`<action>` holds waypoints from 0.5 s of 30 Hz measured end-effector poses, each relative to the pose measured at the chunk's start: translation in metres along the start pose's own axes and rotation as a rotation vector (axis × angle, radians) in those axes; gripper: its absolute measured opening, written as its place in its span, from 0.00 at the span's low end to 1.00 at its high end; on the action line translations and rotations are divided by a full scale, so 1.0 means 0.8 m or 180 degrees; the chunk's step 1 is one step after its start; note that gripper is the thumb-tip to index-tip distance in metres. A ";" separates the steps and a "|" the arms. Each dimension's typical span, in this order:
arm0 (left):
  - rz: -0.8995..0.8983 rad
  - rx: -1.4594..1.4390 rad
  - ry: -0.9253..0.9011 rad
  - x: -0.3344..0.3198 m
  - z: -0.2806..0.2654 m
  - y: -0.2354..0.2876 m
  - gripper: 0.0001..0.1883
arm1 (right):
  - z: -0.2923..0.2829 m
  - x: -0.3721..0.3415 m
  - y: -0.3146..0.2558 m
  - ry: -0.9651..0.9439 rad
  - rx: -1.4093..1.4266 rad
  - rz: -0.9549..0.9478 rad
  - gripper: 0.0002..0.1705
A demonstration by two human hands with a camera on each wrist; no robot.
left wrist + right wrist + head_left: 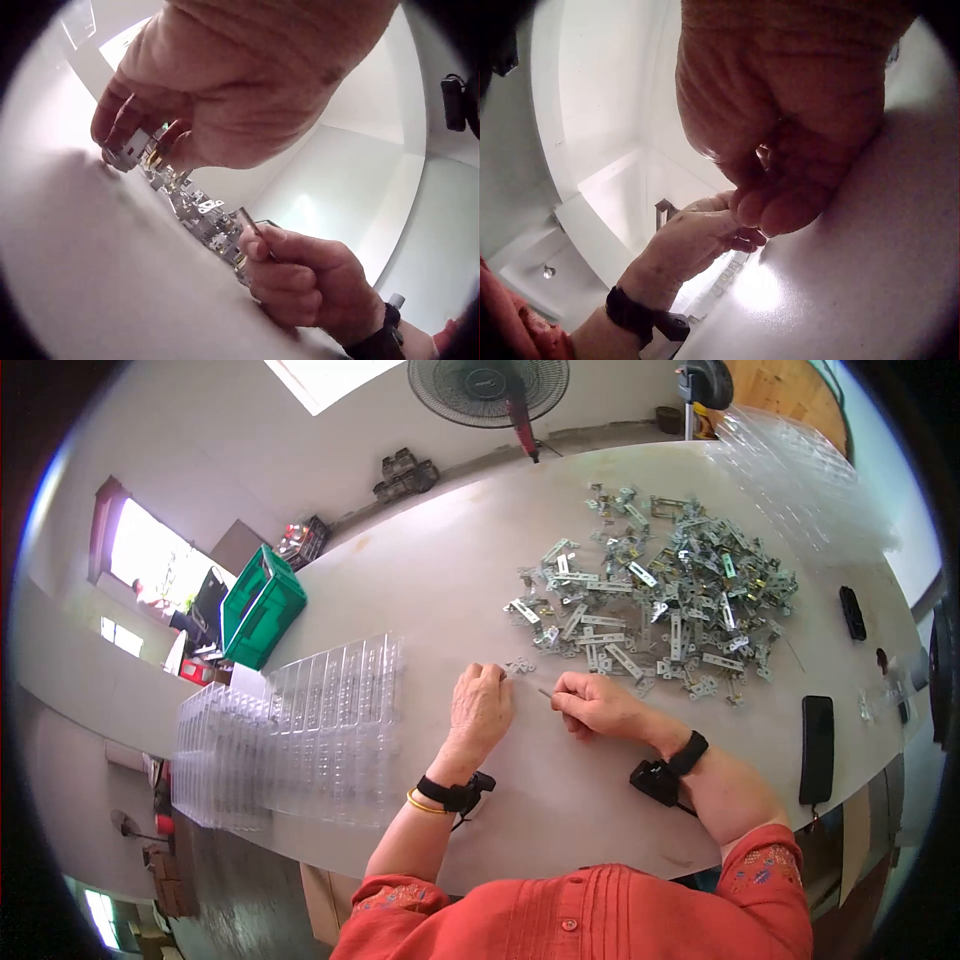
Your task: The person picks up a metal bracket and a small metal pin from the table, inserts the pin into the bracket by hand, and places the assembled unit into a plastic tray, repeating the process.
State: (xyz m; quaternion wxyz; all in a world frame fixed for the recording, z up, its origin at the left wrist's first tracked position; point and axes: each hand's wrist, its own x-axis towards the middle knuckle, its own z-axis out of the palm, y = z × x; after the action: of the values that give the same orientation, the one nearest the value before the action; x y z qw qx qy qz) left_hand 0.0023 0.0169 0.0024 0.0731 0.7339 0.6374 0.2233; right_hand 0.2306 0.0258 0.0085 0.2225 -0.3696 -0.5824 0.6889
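My left hand (481, 705) is low over the table, left of centre. In the left wrist view its fingertips and thumb pinch a small metal bracket (135, 144) close above the tabletop. A little to the right, my right hand (597, 705) has its fingers curled round a thin metal strip (247, 218), whose end points toward the left hand. The right wrist view shows mostly the palm side of the right hand (780, 180), which hides the strip. Just beyond both hands spreads a large heap of metal brackets (675, 630).
Clear plastic trays (335, 730) are stacked at the left edge of the table (450, 540), with a green crate (262, 605) behind them. On the right lie a black phone (817, 750), a small black object (852, 613) and clear plastic sheets (800, 480).
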 end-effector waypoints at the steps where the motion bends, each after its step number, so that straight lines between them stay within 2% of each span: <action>1: -0.0035 -0.0020 -0.0024 0.000 -0.001 0.000 0.11 | 0.000 0.001 0.002 -0.0041 -0.0005 0.0010 0.12; 8: -0.0322 -0.0222 -0.0034 -0.014 -0.018 0.002 0.12 | -0.003 -0.002 -0.003 -0.0083 -0.0026 0.0059 0.11; 15: -0.0172 -0.0196 -0.0117 -0.015 -0.008 -0.014 0.09 | -0.004 0.005 0.001 -0.0027 -0.0152 0.0037 0.12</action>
State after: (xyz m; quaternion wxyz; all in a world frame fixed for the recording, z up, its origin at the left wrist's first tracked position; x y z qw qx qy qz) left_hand -0.0115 0.0062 0.0013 0.1134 0.7177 0.6483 0.2273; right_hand 0.2308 0.0310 0.0068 0.2072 -0.3753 -0.5975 0.6777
